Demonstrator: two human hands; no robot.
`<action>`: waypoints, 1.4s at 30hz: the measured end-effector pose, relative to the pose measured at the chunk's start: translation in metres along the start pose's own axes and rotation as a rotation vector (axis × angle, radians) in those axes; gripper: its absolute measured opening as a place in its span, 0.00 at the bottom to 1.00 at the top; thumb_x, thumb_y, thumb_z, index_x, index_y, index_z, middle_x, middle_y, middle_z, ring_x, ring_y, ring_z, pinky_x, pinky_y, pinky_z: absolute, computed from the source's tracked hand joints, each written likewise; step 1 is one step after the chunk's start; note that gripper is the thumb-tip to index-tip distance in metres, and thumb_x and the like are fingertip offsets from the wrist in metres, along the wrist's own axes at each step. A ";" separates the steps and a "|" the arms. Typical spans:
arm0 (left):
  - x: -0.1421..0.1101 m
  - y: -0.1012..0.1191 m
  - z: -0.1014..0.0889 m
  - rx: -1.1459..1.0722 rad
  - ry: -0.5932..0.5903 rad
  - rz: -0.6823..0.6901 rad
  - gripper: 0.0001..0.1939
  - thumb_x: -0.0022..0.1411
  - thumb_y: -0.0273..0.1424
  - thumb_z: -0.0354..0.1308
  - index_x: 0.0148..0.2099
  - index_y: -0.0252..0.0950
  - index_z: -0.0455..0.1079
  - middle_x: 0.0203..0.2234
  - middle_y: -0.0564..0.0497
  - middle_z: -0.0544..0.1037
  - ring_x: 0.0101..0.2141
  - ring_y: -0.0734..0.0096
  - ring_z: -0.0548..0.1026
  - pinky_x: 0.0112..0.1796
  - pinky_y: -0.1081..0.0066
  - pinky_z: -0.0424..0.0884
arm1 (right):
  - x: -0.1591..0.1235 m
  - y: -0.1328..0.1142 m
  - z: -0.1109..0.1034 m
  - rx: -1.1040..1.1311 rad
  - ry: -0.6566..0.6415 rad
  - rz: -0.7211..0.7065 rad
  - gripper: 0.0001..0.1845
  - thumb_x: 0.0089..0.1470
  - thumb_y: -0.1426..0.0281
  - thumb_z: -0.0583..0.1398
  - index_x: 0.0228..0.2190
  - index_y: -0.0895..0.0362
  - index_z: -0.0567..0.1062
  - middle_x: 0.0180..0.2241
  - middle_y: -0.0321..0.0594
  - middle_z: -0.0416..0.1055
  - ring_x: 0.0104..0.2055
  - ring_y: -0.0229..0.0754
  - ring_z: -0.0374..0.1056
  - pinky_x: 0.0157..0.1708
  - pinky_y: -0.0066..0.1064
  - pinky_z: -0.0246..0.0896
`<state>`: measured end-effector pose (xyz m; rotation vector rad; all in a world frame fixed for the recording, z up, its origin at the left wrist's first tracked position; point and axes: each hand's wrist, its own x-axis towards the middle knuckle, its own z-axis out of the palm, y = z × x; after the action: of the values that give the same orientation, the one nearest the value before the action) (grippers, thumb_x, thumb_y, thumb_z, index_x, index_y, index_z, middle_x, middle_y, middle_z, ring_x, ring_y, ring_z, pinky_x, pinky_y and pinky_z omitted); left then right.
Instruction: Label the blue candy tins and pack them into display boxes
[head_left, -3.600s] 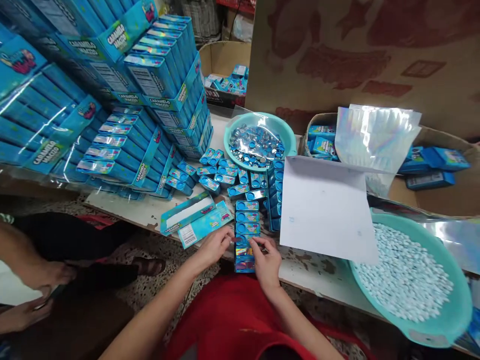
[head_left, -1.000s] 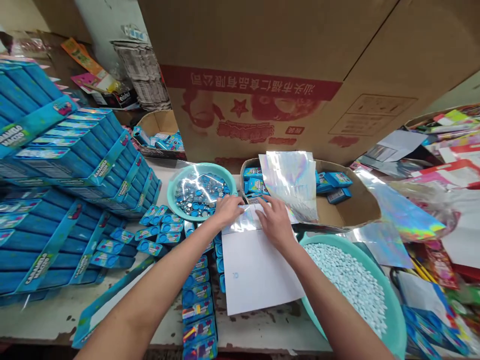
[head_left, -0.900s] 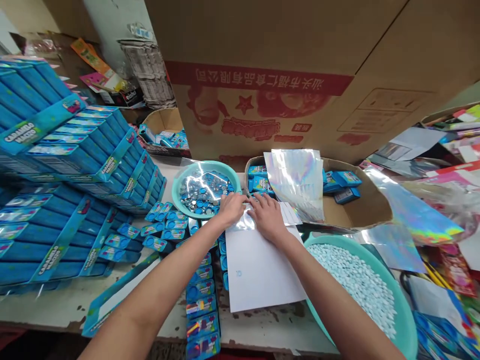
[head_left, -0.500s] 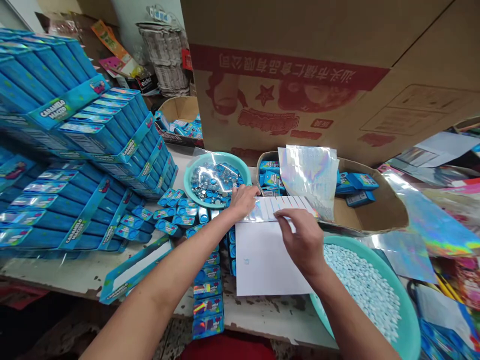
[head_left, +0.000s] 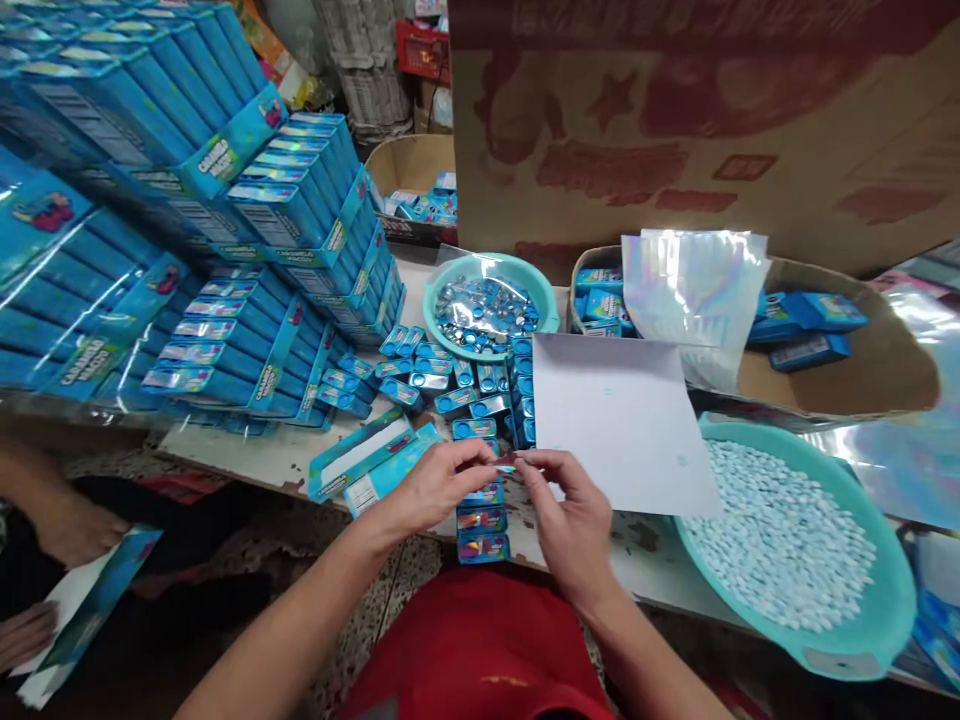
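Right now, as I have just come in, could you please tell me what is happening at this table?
The person's left hand and right hand pinch a small thin strip above a row of blue boxes. To the right, a white sheet overlaps the edge of a basin of pale pieces. At far left, a co-worker's hands hold a folded card.

Left hand (head_left: 435, 485), right hand (head_left: 576, 512): moved off white sheet (head_left: 619, 420) to blue boxes (head_left: 482, 521); shiny strip (head_left: 506, 467) now held between them.
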<state>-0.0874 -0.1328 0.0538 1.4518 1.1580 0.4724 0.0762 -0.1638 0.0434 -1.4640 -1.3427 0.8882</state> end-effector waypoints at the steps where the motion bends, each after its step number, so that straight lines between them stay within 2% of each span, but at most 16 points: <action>1: -0.007 -0.018 -0.002 0.011 0.001 -0.033 0.12 0.60 0.38 0.49 0.34 0.36 0.69 0.24 0.56 0.69 0.28 0.74 0.66 0.30 0.75 0.61 | -0.011 0.012 0.015 0.060 -0.021 0.083 0.10 0.55 0.63 0.58 0.32 0.55 0.75 0.29 0.38 0.75 0.31 0.38 0.70 0.33 0.30 0.66; 3: -0.015 -0.050 -0.005 0.054 0.005 -0.102 0.13 0.60 0.38 0.48 0.35 0.36 0.70 0.22 0.56 0.68 0.26 0.74 0.65 0.28 0.75 0.59 | -0.028 0.037 0.043 0.128 -0.017 0.194 0.12 0.52 0.61 0.59 0.31 0.56 0.76 0.31 0.40 0.75 0.33 0.41 0.70 0.35 0.33 0.66; 5: -0.018 -0.076 -0.005 0.105 0.031 -0.163 0.14 0.60 0.38 0.47 0.38 0.36 0.69 0.21 0.57 0.67 0.25 0.73 0.65 0.27 0.75 0.58 | -0.038 0.062 0.063 0.106 0.055 0.223 0.14 0.49 0.58 0.61 0.28 0.57 0.78 0.33 0.43 0.74 0.37 0.43 0.70 0.39 0.36 0.65; 7: -0.014 -0.092 -0.005 0.157 0.065 -0.180 0.12 0.60 0.37 0.47 0.39 0.37 0.67 0.21 0.57 0.67 0.25 0.72 0.65 0.27 0.75 0.58 | -0.040 0.081 0.075 0.044 0.128 0.222 0.16 0.46 0.56 0.62 0.26 0.56 0.79 0.33 0.43 0.71 0.39 0.44 0.68 0.41 0.38 0.63; 10: -0.003 -0.104 -0.004 0.218 0.063 -0.166 0.08 0.59 0.34 0.46 0.36 0.38 0.62 0.22 0.57 0.66 0.26 0.72 0.65 0.27 0.74 0.57 | -0.038 0.097 0.082 -0.035 0.160 0.228 0.17 0.46 0.55 0.61 0.26 0.56 0.80 0.31 0.41 0.68 0.37 0.44 0.66 0.41 0.38 0.62; 15: 0.011 -0.117 -0.005 0.273 0.076 -0.115 0.04 0.59 0.30 0.44 0.36 0.39 0.59 0.24 0.56 0.66 0.27 0.72 0.65 0.29 0.74 0.58 | -0.035 0.103 0.085 -0.184 0.127 0.181 0.16 0.49 0.58 0.59 0.28 0.57 0.80 0.31 0.41 0.66 0.36 0.42 0.66 0.39 0.34 0.61; 21: 0.014 -0.123 -0.002 0.291 0.090 -0.131 0.04 0.59 0.30 0.44 0.37 0.39 0.59 0.23 0.57 0.65 0.26 0.72 0.65 0.28 0.74 0.58 | -0.029 0.101 0.088 -0.371 0.072 0.188 0.14 0.52 0.62 0.57 0.30 0.56 0.79 0.34 0.40 0.67 0.27 0.37 0.64 0.31 0.31 0.60; 26: 0.017 -0.125 0.003 0.254 0.107 -0.145 0.03 0.59 0.30 0.45 0.36 0.39 0.59 0.21 0.58 0.64 0.25 0.72 0.65 0.27 0.74 0.58 | -0.025 0.104 0.088 -0.464 0.042 0.186 0.14 0.54 0.63 0.54 0.31 0.57 0.78 0.36 0.42 0.68 0.28 0.38 0.65 0.30 0.31 0.59; 29: 0.020 -0.136 0.009 0.205 0.116 -0.138 0.04 0.59 0.28 0.45 0.37 0.39 0.59 0.22 0.58 0.67 0.26 0.72 0.68 0.29 0.74 0.61 | -0.025 0.107 0.088 -0.515 0.041 0.138 0.14 0.55 0.63 0.54 0.31 0.57 0.76 0.36 0.43 0.69 0.31 0.41 0.67 0.30 0.31 0.60; 31: 0.020 -0.145 0.015 0.236 0.167 -0.173 0.06 0.58 0.26 0.46 0.39 0.39 0.60 0.23 0.56 0.70 0.29 0.71 0.70 0.33 0.72 0.64 | -0.025 0.108 0.086 -0.553 0.046 0.086 0.14 0.56 0.62 0.53 0.34 0.58 0.74 0.35 0.44 0.69 0.33 0.43 0.67 0.30 0.31 0.60; 34: 0.014 -0.153 0.024 0.343 0.281 -0.266 0.09 0.57 0.25 0.48 0.40 0.37 0.64 0.28 0.51 0.74 0.34 0.65 0.73 0.39 0.67 0.66 | -0.029 0.108 0.080 -0.592 0.040 -0.042 0.15 0.59 0.64 0.51 0.38 0.59 0.73 0.36 0.45 0.69 0.34 0.42 0.66 0.32 0.32 0.62; 37: 0.003 -0.152 0.037 0.295 0.397 -0.285 0.13 0.62 0.30 0.44 0.46 0.36 0.66 0.41 0.44 0.76 0.45 0.60 0.72 0.47 0.62 0.65 | -0.037 0.110 0.073 -0.709 -0.013 -0.215 0.15 0.61 0.66 0.50 0.43 0.56 0.73 0.40 0.46 0.69 0.40 0.43 0.66 0.36 0.32 0.62; 39: -0.002 -0.149 0.050 0.157 0.445 -0.255 0.20 0.65 0.37 0.41 0.53 0.35 0.64 0.51 0.43 0.72 0.52 0.61 0.68 0.52 0.63 0.63 | -0.043 0.112 0.072 -0.844 -0.076 -0.283 0.16 0.60 0.66 0.52 0.47 0.53 0.72 0.44 0.47 0.69 0.43 0.46 0.64 0.38 0.35 0.62; 42: -0.006 -0.148 0.068 0.026 0.370 -0.224 0.29 0.64 0.43 0.42 0.62 0.33 0.56 0.60 0.42 0.61 0.59 0.61 0.60 0.57 0.63 0.57 | -0.050 0.117 0.075 -0.986 -0.148 -0.289 0.19 0.59 0.67 0.52 0.52 0.54 0.69 0.48 0.50 0.68 0.42 0.49 0.64 0.37 0.38 0.62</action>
<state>-0.0903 -0.1949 -0.0967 1.2678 1.6063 0.5855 0.0351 -0.1978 -0.0941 -1.8420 -2.2033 0.1000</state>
